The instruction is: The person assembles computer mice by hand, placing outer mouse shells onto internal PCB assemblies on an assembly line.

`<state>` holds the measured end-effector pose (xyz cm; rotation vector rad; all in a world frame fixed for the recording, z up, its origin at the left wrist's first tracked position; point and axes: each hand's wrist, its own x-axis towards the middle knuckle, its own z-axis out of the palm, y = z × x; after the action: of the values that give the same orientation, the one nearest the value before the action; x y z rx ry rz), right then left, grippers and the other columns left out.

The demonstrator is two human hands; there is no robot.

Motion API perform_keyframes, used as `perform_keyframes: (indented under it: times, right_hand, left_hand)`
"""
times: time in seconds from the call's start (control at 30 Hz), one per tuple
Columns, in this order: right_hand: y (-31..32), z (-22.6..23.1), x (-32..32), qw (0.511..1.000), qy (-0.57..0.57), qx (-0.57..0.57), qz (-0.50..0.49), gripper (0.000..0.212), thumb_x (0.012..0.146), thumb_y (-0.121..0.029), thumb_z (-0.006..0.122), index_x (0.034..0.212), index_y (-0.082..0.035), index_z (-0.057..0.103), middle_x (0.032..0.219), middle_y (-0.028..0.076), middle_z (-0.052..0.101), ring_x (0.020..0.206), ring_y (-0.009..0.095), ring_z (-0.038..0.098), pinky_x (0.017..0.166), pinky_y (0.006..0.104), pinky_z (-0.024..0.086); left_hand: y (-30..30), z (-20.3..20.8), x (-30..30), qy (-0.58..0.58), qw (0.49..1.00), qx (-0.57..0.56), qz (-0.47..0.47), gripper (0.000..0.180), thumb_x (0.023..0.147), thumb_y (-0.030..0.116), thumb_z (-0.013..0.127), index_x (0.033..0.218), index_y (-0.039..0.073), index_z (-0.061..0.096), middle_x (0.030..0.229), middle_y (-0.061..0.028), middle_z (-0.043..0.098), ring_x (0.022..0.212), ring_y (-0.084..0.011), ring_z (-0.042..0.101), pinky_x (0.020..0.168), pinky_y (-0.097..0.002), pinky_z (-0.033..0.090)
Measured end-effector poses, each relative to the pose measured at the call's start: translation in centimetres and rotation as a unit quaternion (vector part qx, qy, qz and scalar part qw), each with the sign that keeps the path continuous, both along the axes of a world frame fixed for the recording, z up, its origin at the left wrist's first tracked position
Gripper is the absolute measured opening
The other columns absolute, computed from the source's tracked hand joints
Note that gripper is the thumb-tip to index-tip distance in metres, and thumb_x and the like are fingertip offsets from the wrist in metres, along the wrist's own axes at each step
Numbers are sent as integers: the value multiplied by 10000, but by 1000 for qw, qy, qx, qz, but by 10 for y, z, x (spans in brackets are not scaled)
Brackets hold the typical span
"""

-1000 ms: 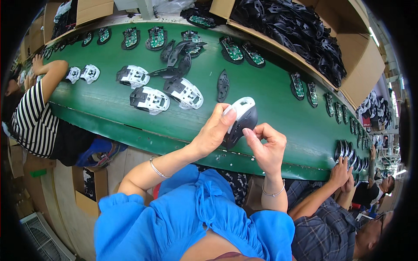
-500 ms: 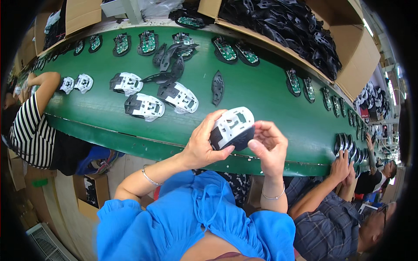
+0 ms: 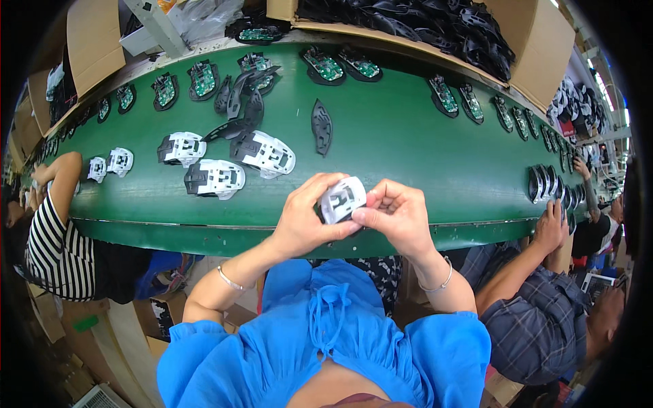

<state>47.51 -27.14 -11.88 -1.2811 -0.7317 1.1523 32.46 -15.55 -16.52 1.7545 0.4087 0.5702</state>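
Observation:
A white and black computer mouse shell (image 3: 345, 198) is up in front of me, above the near edge of the green bench. My left hand (image 3: 303, 216) wraps round its left side, fingers behind and thumb below. With thumb and fingertips pinched at the shell's right edge, my right hand (image 3: 400, 217) is closed on it too; the exact contact is partly hidden. Beyond my left hand lie similar shells, one (image 3: 265, 155) nearest. A loose black curved side piece (image 3: 322, 128) rests farther out, and more black side pieces (image 3: 248, 109) overlap in a heap.
Mouse bases with green circuit boards (image 3: 323, 66) line the far side of the green bench (image 3: 381, 156). Behind them stands a cardboard box (image 3: 541, 47) full of black parts. Co-workers sit on both sides; a hand (image 3: 549, 228) at right touches black shells (image 3: 541, 183).
The mouse shell has tilted, and its black side has turned from view. My right hand's fingers have drawn together onto its edge. The whole view has shifted slightly.

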Motion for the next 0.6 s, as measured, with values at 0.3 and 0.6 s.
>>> perform_keyframes:
  times: [0.3,0.6]
  right_hand:
    - [-5,-18,30,971,-198,-68,-118,400,724,-155,780,1029,45,615,960,139,659,905,211,638,809,325,521]
    - [34,-9,73,918,-330,-136,175,649,616,-248,814,1153,53,607,1068,215,657,1002,278,640,902,332,478]
  left_hand:
    - [36,19,21,227,957,110,-141,639,629,310,776,1149,-12,591,983,-172,564,898,-286,577,804,-373,474]
    - [63,19,55,234,919,179,-264,654,579,357,808,1037,-58,594,901,-175,581,869,-292,570,750,-366,465]
